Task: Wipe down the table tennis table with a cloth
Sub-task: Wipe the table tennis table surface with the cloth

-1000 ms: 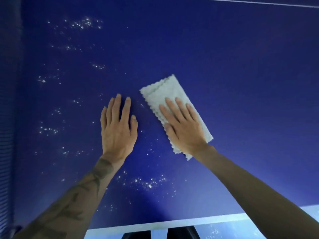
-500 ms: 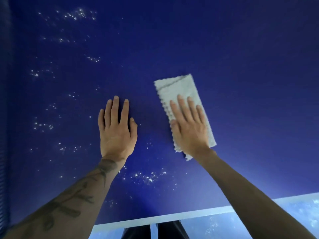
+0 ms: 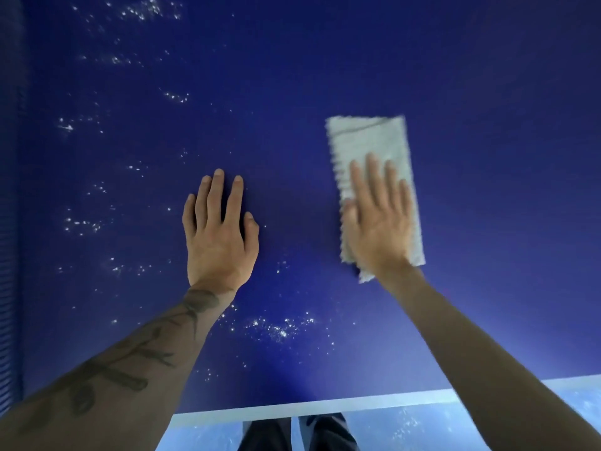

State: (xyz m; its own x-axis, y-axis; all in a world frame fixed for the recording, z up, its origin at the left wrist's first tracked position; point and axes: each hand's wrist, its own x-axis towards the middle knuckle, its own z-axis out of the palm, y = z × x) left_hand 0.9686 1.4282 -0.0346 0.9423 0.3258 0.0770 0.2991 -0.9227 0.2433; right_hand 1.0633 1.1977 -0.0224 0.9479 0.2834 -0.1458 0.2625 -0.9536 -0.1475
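My right hand (image 3: 379, 219) presses flat, fingers straight, on the folded cloth (image 3: 367, 141) lying on the blue table (image 3: 487, 157). My left hand (image 3: 218, 232) rests open on the bare surface beside it, apart from the cloth, among white specks (image 3: 276, 327).

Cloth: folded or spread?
Folded, it seems: the cloth lies as a narrow strip with a layered edge at its far end, flat under the right hand.
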